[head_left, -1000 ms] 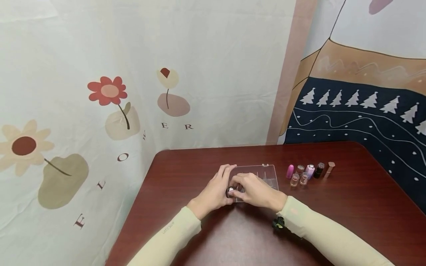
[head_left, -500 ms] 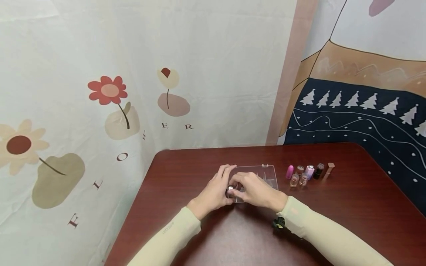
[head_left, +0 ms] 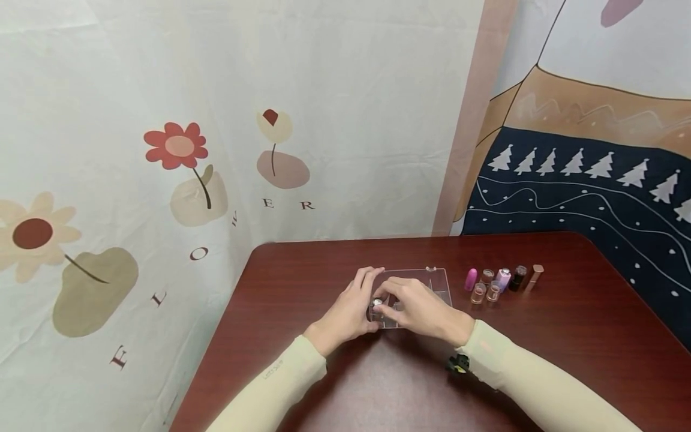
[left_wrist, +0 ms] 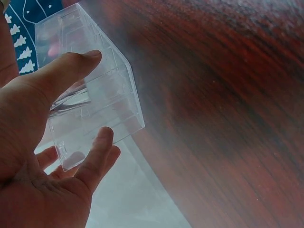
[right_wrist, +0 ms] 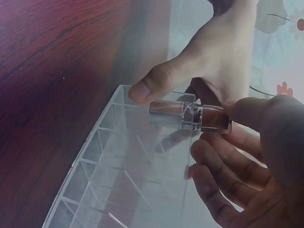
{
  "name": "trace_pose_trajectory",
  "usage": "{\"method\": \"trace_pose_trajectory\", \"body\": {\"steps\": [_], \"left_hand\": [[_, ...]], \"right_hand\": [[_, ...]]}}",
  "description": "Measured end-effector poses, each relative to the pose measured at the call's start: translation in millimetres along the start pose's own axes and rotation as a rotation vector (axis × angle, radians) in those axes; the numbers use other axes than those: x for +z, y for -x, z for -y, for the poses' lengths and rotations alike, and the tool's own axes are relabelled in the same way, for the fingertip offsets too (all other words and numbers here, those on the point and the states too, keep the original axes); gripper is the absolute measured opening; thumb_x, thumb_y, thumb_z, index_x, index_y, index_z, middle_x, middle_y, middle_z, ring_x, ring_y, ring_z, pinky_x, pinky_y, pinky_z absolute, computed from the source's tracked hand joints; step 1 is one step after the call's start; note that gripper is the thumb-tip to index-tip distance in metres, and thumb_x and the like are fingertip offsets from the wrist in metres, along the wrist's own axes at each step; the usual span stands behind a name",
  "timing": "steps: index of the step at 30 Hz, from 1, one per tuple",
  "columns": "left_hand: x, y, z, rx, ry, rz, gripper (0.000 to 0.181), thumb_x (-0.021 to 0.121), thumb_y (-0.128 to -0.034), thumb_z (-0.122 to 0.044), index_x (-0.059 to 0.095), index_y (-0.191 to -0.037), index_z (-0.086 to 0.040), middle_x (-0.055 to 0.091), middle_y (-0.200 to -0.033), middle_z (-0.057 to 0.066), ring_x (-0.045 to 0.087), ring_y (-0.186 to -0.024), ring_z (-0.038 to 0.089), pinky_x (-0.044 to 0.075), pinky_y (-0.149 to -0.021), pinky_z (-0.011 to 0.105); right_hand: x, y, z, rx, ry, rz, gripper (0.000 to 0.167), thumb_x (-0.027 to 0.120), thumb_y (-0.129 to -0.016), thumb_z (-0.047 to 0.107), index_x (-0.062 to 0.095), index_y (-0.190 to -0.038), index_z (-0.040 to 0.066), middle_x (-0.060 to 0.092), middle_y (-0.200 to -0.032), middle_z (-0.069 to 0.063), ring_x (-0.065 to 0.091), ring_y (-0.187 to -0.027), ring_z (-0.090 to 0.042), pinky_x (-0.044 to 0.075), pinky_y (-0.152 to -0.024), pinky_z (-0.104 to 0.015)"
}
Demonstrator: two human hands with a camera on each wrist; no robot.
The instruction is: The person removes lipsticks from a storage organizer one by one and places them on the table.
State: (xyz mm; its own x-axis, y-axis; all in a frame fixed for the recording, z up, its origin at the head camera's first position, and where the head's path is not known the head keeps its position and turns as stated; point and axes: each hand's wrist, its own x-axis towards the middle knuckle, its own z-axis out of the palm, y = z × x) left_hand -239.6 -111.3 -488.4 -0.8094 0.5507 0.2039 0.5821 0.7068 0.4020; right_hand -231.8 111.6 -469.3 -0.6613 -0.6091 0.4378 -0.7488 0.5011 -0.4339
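A clear plastic box with compartments [head_left: 447, 284] lies on the table. Around its left end, my left hand [head_left: 348, 306] grips it, with the thumb on one side and fingers on the other in the left wrist view. My right hand [head_left: 418, 307] pinches a lipstick tube [right_wrist: 214, 118] by one end, between thumb and fingers. The tube has a brownish held end, a clear collar and a frosted far end. It is over the box's left end, close to the left thumb; whether it touches the box I cannot tell.
Right of the box stand several more lipsticks: a pink one [head_left: 471, 280], a purple one [head_left: 503, 279], a black one [head_left: 517, 278], a rose-gold one [head_left: 534, 278] and small clear-based ones [head_left: 478, 293]. A printed curtain [head_left: 351, 150] hangs behind the reddish wooden table [head_left: 302, 264].
My right hand has shifted slightly to the right, and the lipstick's top has risen a little with it. The left hand and the box stay in place.
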Motion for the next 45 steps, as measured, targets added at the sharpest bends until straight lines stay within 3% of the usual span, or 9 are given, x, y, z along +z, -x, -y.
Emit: {"method": "trace_pose_trajectory", "body": {"steps": [6, 20, 28, 41, 45], "left_hand": [[-0.7, -0.5, -0.5, -0.006, -0.010, 0.007, 0.125, 0.110, -0.0790, -0.014, 0.033, -0.178, -0.010, 0.043, -0.174, 0.020, 0.065, -0.147, 0.049, 0.064, -0.118, 0.055], [-1.1, 0.0, -1.9, -0.003, -0.020, 0.004, 0.123, 0.109, -0.0788, -0.013, 0.034, -0.177, -0.008, 0.044, -0.173, 0.021, 0.066, -0.145, 0.048, 0.064, -0.118, 0.054], [-1.1, -0.3, -1.6, -0.003, -0.013, 0.001, 0.125, 0.110, -0.0787, -0.015, 0.034, -0.177, -0.008, 0.044, -0.173, 0.021, 0.066, -0.144, 0.049, 0.064, -0.118, 0.055], [1.2, -0.7, -0.8, 0.000, -0.031, -0.011, 0.127, 0.111, -0.0764, -0.016, 0.034, -0.177, -0.008, 0.046, -0.171, 0.021, 0.066, -0.145, 0.048, 0.063, -0.120, 0.055], [0.5, -0.9, -1.0, 0.004, -0.029, -0.012, 0.126, 0.111, -0.0761, -0.016, 0.035, -0.177, -0.009, 0.046, -0.171, 0.020, 0.066, -0.146, 0.048, 0.062, -0.121, 0.055]], "right_hand": [[-8.2, 3.7, 4.9, -0.007, 0.013, -0.023, 0.015, 0.087, -0.107, 0.020, 0.081, -0.119, 0.013, 0.083, -0.110, 0.000, 0.078, -0.089, -0.011, 0.070, -0.080, -0.033], [-24.8, 8.5, 11.2, -0.055, 0.045, -0.119, 0.019, 0.092, -0.102, 0.015, 0.082, -0.118, 0.010, 0.084, -0.110, -0.001, 0.079, -0.089, -0.010, 0.070, -0.081, -0.030], [-34.0, 14.6, 10.6, -0.041, 0.069, -0.133, 0.025, 0.093, -0.101, 0.015, 0.082, -0.122, 0.009, 0.084, -0.113, -0.002, 0.078, -0.091, -0.009, 0.070, -0.082, -0.029], [-43.5, 22.4, 0.8, -0.066, 0.096, -0.193, 0.027, 0.096, -0.096, 0.009, 0.082, -0.119, 0.008, 0.080, -0.101, 0.001, 0.077, -0.086, -0.009, 0.068, -0.076, -0.032], [-47.7, 25.3, -2.6, -0.052, 0.094, -0.198, 0.028, 0.097, -0.094, 0.007, 0.082, -0.118, 0.008, 0.080, -0.100, 0.001, 0.076, -0.084, -0.010, 0.067, -0.074, -0.028]]}}
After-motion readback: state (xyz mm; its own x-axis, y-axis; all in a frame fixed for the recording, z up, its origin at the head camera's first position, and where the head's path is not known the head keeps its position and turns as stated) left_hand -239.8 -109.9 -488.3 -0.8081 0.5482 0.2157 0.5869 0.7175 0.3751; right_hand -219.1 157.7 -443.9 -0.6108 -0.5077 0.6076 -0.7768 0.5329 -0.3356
